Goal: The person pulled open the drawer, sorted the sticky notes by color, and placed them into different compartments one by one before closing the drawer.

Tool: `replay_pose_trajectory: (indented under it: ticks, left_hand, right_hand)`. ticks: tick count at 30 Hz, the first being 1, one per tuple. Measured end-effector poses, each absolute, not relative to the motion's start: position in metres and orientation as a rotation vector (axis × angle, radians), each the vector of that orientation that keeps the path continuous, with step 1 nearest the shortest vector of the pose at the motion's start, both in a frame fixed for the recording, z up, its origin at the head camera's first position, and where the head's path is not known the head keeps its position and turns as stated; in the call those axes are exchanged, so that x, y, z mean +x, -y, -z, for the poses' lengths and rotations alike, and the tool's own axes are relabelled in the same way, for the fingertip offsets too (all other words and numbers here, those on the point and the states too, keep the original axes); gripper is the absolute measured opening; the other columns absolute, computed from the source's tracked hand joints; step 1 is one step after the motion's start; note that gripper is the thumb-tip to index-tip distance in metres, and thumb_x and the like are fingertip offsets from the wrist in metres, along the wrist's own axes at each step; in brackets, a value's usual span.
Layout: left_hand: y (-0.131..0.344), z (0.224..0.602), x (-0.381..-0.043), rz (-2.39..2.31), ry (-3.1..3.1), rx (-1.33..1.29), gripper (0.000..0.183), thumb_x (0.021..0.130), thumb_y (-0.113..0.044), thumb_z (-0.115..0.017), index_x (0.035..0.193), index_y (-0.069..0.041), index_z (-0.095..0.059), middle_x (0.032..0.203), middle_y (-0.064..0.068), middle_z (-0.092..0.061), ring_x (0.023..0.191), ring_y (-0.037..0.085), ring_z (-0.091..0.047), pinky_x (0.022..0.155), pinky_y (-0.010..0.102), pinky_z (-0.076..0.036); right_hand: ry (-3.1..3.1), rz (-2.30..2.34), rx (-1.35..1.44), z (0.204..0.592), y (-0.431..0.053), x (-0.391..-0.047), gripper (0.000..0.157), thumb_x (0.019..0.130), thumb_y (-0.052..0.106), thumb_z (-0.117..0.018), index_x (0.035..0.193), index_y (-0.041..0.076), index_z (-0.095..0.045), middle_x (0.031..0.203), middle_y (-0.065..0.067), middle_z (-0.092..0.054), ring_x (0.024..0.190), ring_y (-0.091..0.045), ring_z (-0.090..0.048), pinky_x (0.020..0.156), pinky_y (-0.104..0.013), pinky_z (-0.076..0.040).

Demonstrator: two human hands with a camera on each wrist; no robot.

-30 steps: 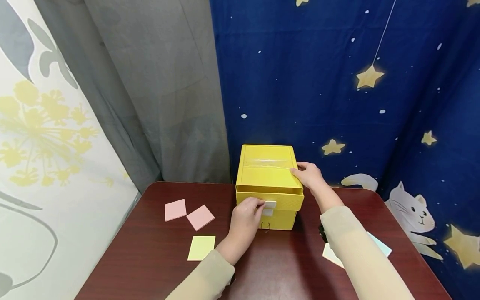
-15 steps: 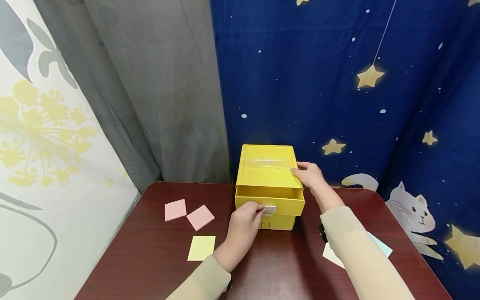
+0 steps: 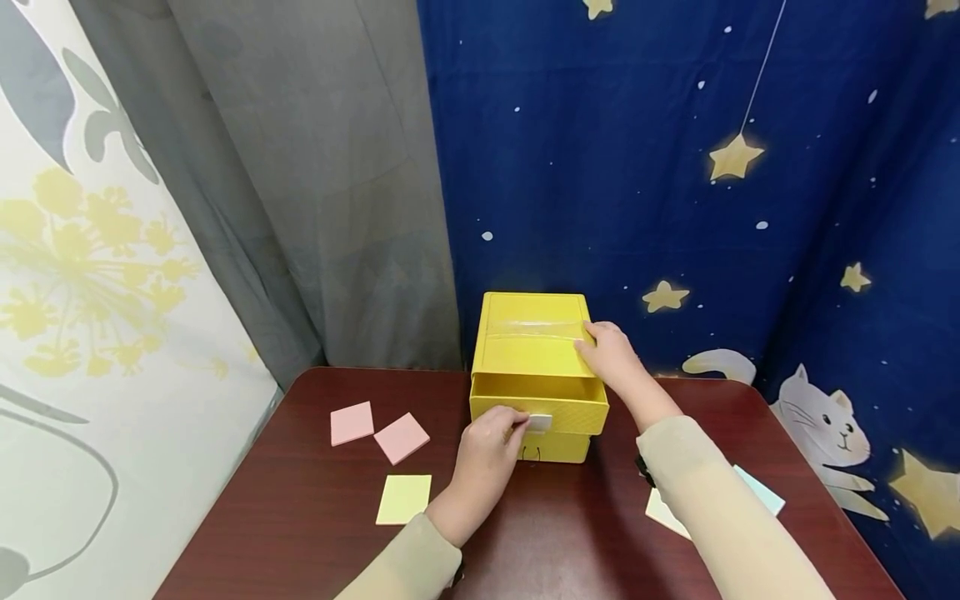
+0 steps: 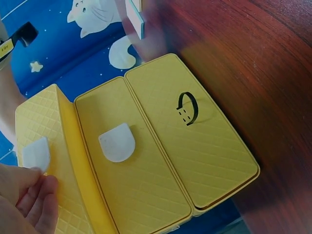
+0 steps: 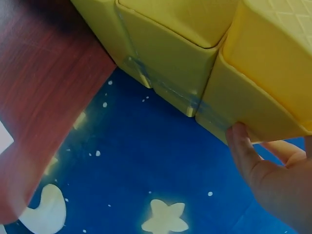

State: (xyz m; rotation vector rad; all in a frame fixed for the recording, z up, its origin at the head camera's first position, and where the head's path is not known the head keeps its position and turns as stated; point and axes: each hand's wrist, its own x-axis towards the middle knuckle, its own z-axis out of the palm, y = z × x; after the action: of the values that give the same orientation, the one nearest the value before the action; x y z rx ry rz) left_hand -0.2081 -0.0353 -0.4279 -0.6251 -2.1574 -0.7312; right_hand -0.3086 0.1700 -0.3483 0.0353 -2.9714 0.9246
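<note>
A yellow three-tier drawer box [image 3: 534,350] stands at the table's back, its top drawer [image 3: 555,410] pulled partway out. In the head view, the left hand [image 3: 487,446] pinches that drawer's white pull tab [image 3: 539,422] between thumb and fingers. The left wrist view shows this tab [image 4: 37,155], a second white tab [image 4: 117,143] on the shut middle drawer, and a black loop [image 4: 188,108] on the lowest front. The right hand [image 3: 611,354] rests at the box's upper right edge, its fingertips on top. In the right wrist view, one finger [image 5: 241,141] touches the side.
Two pink note pads [image 3: 352,423] and a yellow one [image 3: 403,499] lie on the dark red table [image 3: 570,533] at left. A pale pad and a light blue one [image 3: 760,492] lie partly under the right sleeve. Clear tape [image 3: 534,329] crosses the box. Curtains hang behind.
The top drawer has slid farther out toward the person, with the left hand on its tab. The right hand has shifted slightly left, farther onto the box's top.
</note>
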Motion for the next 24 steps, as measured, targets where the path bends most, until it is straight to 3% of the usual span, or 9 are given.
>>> replay_pose_trajectory:
  ticks: [24]
  left_hand:
    - [0.0358, 0.4306, -0.2050, 0.739, 2.159, -0.629, 0.012, 0.077, -0.013, -0.078, 0.087, -0.015, -0.073, 0.082, -0.006, -0.070, 0.075, 0.005, -0.064, 0.070, 0.017, -0.053]
  right_hand:
    - [2.950, -0.859, 0.066, 0.3532, -0.1679, -0.3073, 0.053, 0.100, 0.026, -0.045, 0.146, 0.002, -0.032, 0.149, -0.022, -0.029, 0.135, -0.039, -0.033, 0.111, -0.054, -0.029]
